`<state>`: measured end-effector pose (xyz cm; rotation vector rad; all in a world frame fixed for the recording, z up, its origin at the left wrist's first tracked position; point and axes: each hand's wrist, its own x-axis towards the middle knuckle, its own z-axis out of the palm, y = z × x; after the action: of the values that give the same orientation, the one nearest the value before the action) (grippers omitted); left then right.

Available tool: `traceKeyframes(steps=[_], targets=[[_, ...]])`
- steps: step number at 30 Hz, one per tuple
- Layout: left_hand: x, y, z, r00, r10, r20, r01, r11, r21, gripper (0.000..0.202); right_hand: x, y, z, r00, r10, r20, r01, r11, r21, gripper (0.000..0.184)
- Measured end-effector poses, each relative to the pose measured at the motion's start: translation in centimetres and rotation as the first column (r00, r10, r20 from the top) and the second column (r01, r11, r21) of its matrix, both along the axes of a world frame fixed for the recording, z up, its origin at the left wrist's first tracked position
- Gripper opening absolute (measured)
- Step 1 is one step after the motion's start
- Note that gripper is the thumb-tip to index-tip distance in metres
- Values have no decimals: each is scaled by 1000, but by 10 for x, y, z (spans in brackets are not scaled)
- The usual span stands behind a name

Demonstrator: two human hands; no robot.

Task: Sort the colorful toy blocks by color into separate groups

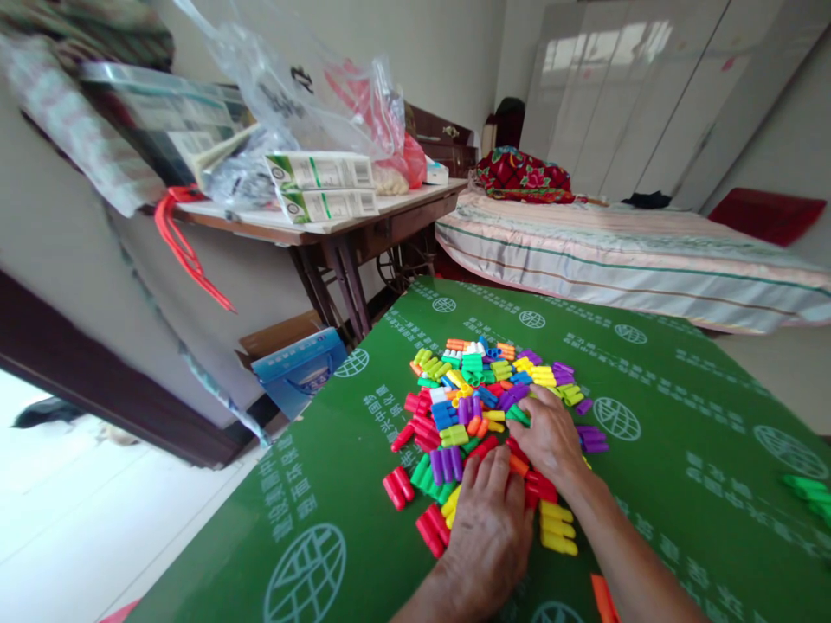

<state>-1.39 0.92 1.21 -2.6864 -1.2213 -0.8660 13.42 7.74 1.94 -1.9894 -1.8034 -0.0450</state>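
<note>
A heap of small plastic blocks point(484, 394) in many colours lies on a green board point(675, 415) printed with white text and globe marks. My left hand point(488, 529) rests palm down on the near edge of the heap, fingers stretched flat over red, orange and yellow pieces. My right hand point(551, 439) is on the heap's right side, its fingers curled and pinching a green block point(518, 415) at their tips. Three yellow blocks point(557, 528) lie beside my right wrist.
A few green blocks point(808, 493) sit at the board's right edge and an orange piece point(602, 597) near the front. Behind stand a wooden table point(363, 227) with boxes and plastic bags, a blue box point(299, 372) on the floor, and a bed point(623, 255).
</note>
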Motion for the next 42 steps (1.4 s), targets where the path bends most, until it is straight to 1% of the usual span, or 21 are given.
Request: traceKeyframes(steps=[2,3,4,5,6,7,9,11,12,14,17,21,27,29,30,33,35,36,38,42], targets=[[0,0,-2,1000,2,-10,-2,1000,-2,30,10,-5,1,997,47,-64,-40,994,106,22],[0,-1,-2,1000,2,-20,-2,1000,1,29,17,-9,3,994,50,-93,-38,991,126,23],[-1,-1,-2,1000,4,-30,-4,1000,7,29,25,-14,6,993,28,-112,-15,993,116,24],[-1,0,-2,999,5,-41,-4,1000,11,29,33,-19,8,993,-21,-116,30,997,77,25],[-2,0,-1,999,4,-47,-4,1000,13,29,42,-26,11,991,-93,-100,95,995,14,26],[-2,1,0,999,2,-49,-1,1000,14,29,51,-32,14,982,-178,-70,174,983,-62,27],[-3,4,2,999,-7,-42,8,1000,27,29,69,-47,19,945,-328,7,321,919,-228,27],[-4,7,4,999,-23,-30,25,997,69,25,83,-62,23,904,-421,69,415,833,-366,27],[-4,10,5,999,-31,-24,33,995,96,24,89,-68,24,889,-449,89,443,794,-418,27],[-4,15,4,999,-51,-11,52,986,160,20,97,-79,26,869,-479,122,475,741,-474,26],[-2,25,-1,995,-103,0,101,969,224,17,105,-89,25,849,-505,158,514,714,-476,28],[-3,34,-6,989,-147,-21,147,948,282,18,111,-94,23,826,-523,209,558,705,-439,39],[-4,41,-7,985,-165,-46,172,934,312,19,119,-102,27,828,-497,258,557,684,-470,43],[-2,42,-6,985,-171,-32,172,934,313,19,125,-109,28,839,-482,252,542,701,-465,41],[-1,41,-6,984,-174,-26,174,935,310,19,128,-113,29,854,-459,244,519,720,-461,39],[1,41,-5,983,-180,-30,181,937,298,20,138,-124,28,929,-310,201,369,797,-478,34],[1,40,-5,983,-179,-26,179,936,304,21,143,-129,28,960,-217,180,279,818,-503,32],[1,40,-4,983,-179,-26,179,935,307,21,145,-130,28,964,-194,180,260,819,-511,31],[1,40,-3,983,-181,-30,181,932,313,21,147,-130,28,960,-193,201,271,815,-513,30],[1,41,-1,982,-185,-37,187,932,309,23,149,-125,27,929,-264,260,363,792,-491,26]])
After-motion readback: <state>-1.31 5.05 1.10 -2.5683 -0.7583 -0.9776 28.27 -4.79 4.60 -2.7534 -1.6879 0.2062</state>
